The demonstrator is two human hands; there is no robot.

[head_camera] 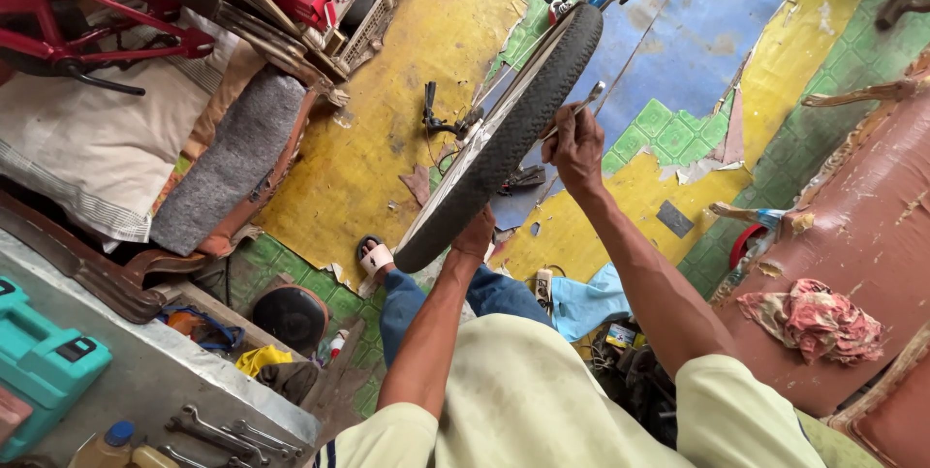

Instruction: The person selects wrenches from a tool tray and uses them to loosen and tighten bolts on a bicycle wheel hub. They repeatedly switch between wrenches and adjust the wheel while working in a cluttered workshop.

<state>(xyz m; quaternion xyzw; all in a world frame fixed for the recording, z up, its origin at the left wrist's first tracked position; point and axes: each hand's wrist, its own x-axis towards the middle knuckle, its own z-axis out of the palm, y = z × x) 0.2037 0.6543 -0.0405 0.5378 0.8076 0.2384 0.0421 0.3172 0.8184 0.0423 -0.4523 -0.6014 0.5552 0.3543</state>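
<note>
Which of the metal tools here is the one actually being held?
The slim silver tool in the right hand, raised beside the bicycle wheel. The wrenches lie untouched on the grey bench at lower left.

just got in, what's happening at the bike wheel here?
A person seated on the floor is working on a bicycle wheel that stands upright in front of them. The left hand grips the tyre at its near, lower edge. The right hand holds a slim metal tool against the side of the wheel. Spanners lie on the bench at lower left, beside a teal case.
</note>
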